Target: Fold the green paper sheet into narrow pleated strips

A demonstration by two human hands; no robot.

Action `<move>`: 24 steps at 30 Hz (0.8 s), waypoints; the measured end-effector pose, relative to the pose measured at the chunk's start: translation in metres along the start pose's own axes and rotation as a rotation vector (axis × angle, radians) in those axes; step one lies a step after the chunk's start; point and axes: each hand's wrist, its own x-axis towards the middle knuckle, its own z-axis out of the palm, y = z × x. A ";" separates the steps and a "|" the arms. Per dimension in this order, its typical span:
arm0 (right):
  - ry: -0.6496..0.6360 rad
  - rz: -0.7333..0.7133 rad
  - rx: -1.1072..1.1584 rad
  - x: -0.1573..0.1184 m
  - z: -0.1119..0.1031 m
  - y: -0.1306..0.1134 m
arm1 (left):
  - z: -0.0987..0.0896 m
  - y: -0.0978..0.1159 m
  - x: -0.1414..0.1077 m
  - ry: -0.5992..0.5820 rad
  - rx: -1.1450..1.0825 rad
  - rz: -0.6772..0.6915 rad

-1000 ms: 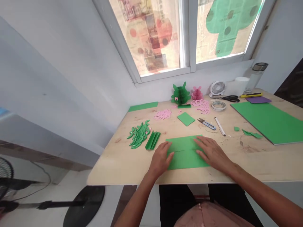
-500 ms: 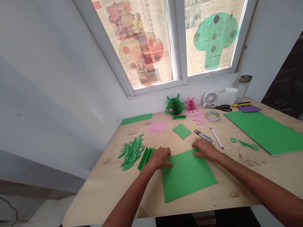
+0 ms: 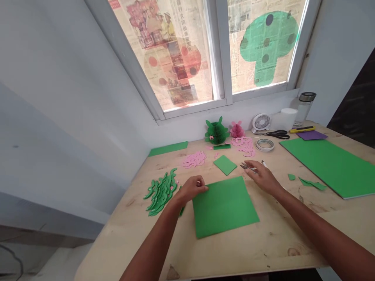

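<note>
A green paper sheet (image 3: 225, 208) lies before me at a slight tilt. My left hand (image 3: 191, 189) pinches its upper left corner, fingers curled. Over the small blue-handled scissors (image 3: 243, 166) is my right hand (image 3: 260, 175), its fingers around them and hiding most of the handles. The right hand is off the sheet. Beyond the sheet lies a small green paper piece (image 3: 225, 165). Left of my left hand sits a pile of green curved cutouts (image 3: 161, 192); folded green paper (image 3: 182, 210) is mostly hidden behind that hand and forearm.
Pink cutouts (image 3: 195, 159), green (image 3: 216, 130) and pink (image 3: 237, 129) paper figures, a tape roll (image 3: 265, 145), black scissors (image 3: 278, 134), a fan (image 3: 261, 122) and a bottle (image 3: 304, 109) stand or lie farther back. Large green sheets (image 3: 331, 166) are at right.
My right hand has left the sheet's upper right corner and moved up to the small scissors. The sheet and my left hand have shifted slightly left and up.
</note>
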 end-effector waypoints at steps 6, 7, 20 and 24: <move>0.199 0.208 0.458 -0.025 0.017 0.005 | 0.013 -0.007 -0.008 0.267 -0.461 -0.080; 0.209 0.230 0.491 -0.028 0.021 0.005 | 0.018 -0.009 -0.010 0.289 -0.534 -0.095; 0.091 0.515 0.823 -0.047 0.047 -0.025 | 0.064 -0.022 -0.010 0.326 -1.091 -0.172; 0.068 0.531 0.913 -0.044 0.050 -0.027 | 0.067 -0.020 -0.014 0.213 -1.135 -0.147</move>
